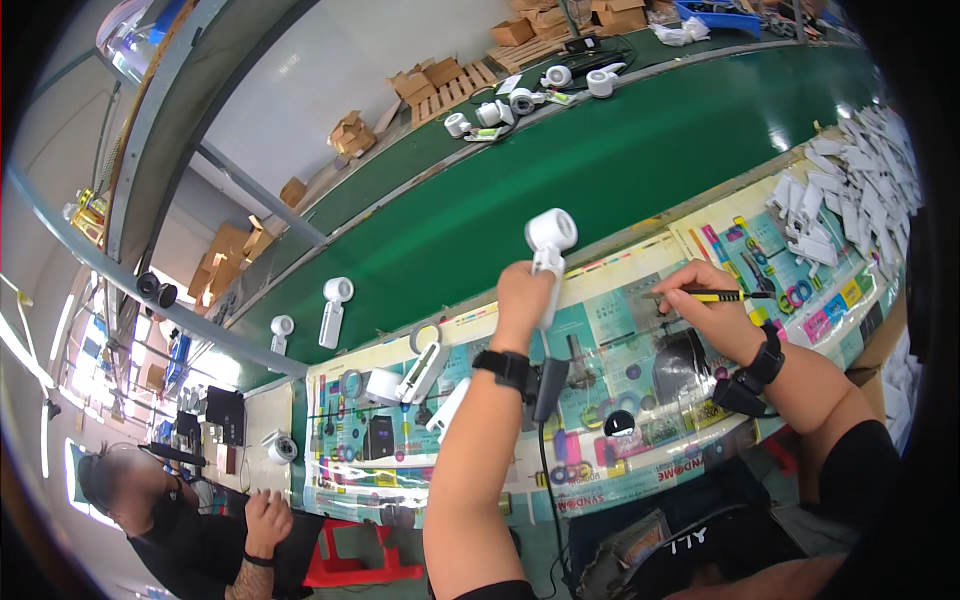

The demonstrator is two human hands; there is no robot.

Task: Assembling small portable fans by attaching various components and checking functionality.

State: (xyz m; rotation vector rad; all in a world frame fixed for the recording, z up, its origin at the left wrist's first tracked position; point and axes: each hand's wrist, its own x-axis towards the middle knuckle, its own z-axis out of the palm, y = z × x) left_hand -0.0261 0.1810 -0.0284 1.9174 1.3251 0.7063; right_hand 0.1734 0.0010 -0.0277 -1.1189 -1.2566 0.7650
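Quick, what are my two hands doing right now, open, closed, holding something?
Left hand: closed, holding a white round-headed device.
Right hand: closed, holding a slim yellow-and-black tool.

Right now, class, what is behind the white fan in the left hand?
Green belt shows around the white fan's head, and printed table sheet beside its handle. Anything directly behind fan or left hand is covered.
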